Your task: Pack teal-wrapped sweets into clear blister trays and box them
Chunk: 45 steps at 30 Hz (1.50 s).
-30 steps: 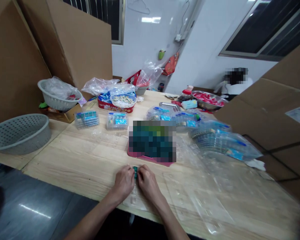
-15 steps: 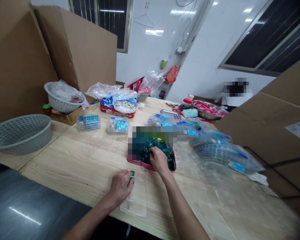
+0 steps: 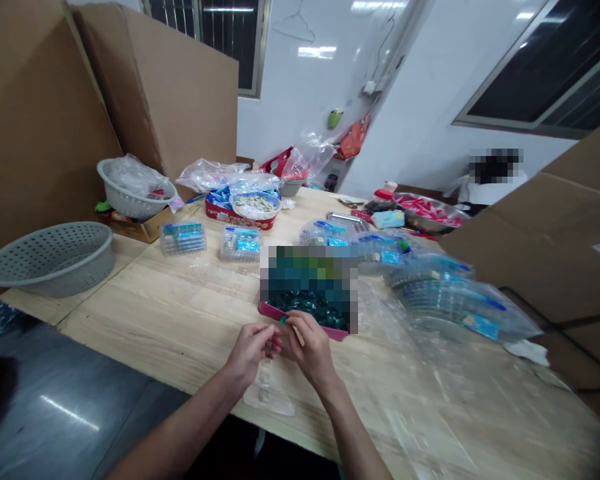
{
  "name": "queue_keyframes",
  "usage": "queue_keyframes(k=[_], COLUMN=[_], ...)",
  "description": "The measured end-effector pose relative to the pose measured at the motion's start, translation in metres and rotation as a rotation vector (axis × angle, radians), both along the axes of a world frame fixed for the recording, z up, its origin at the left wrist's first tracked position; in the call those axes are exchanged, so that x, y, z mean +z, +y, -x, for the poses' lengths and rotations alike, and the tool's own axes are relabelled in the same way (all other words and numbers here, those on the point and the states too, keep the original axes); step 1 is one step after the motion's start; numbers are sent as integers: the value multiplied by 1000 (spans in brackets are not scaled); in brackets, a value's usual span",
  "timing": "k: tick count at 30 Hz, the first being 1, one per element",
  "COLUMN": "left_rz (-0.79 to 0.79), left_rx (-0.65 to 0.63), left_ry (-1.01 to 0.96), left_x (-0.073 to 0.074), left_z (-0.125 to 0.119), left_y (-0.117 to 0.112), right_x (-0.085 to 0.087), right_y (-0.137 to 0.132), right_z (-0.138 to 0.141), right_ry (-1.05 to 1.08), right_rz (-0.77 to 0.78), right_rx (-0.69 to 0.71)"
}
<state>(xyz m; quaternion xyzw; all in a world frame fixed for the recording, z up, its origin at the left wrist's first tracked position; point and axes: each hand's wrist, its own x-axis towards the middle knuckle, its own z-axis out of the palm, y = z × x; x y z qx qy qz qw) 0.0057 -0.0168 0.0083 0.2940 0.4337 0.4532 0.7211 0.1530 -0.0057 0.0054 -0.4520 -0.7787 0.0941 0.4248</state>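
My hands are close together at the near edge of the wooden table (image 3: 130,303). My right hand (image 3: 310,347) is pinched at the fingertips around a small green piece, mostly hidden by the fingers. My left hand (image 3: 250,353) curls toward it, and its fingertips hide whatever they touch. A clear plastic blister strip (image 3: 267,393) lies just below both hands. Just beyond them sits a pink tray (image 3: 300,325) of dark green pieces, with its far part blurred out.
Bulging clear bags of blue-labelled packs (image 3: 440,293) cover the table's right side. Grey perforated baskets (image 3: 50,260), a red tin (image 3: 235,212) and a steel bowl of red items (image 3: 425,213) stand further off. A co-worker in white (image 3: 490,183) sits beyond the table.
My right hand has come back from the green pieces in the pink tray to beside my left hand. The view has shifted slightly.
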Motion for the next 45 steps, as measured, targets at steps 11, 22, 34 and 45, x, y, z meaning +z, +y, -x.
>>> queue_keyframes(k=[11,22,34,45], left_rz=[122,-516,-646,-701], left_rx=[-126,-272,-292,-249], left_ry=[-122,1126,1418,1308], left_x=[-2,-15,-25,-22], left_z=[25,27,21,23], left_y=[-4,-17,-17,-17], right_x=[-6,-28,-33,-22], right_y=[-34,-34,-31,-18], right_z=[17,19,31,27], right_ry=[637,470,163,9], right_rz=[540,791,547,442], right_rx=[98,133,-84,-100])
